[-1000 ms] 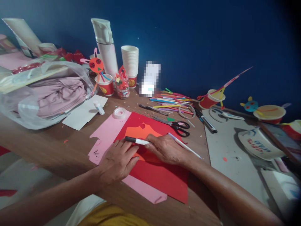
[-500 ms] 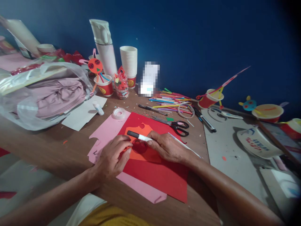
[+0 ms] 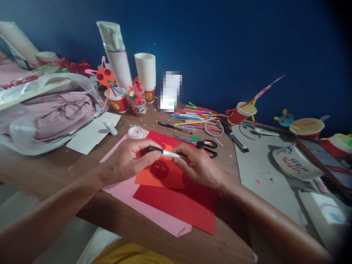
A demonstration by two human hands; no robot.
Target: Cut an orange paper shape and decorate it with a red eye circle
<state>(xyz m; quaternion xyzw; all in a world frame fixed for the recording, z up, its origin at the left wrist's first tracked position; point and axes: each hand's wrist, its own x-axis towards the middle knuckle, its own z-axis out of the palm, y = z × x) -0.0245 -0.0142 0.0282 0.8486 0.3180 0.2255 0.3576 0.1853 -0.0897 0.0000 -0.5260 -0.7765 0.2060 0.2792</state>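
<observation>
A white marker [image 3: 168,154] with a black cap is held level between both hands. My left hand [image 3: 134,157] pinches the capped end between thumb and fingers. My right hand [image 3: 199,165] grips the white barrel at the other end. Below them lies an orange sheet [image 3: 145,178] bearing a dark red round piece [image 3: 160,169] with two drawn closed eyes with lashes. That sheet rests on a red sheet [image 3: 189,209], which overlaps a pink sheet [image 3: 165,222].
Black-handled scissors [image 3: 206,145], a tape roll [image 3: 136,132] and a glue stick [image 3: 110,126] lie beyond the hands. Farther back are colored sticks [image 3: 195,115], stacked paper cups [image 3: 145,73] and a jar [image 3: 137,99]. A plastic bag [image 3: 49,113] sits left, decorated cups [image 3: 239,113] right.
My left hand has risen from the orange sheet and taken hold of the marker's cap. The drawn eyes are now uncovered. The view has shifted slightly.
</observation>
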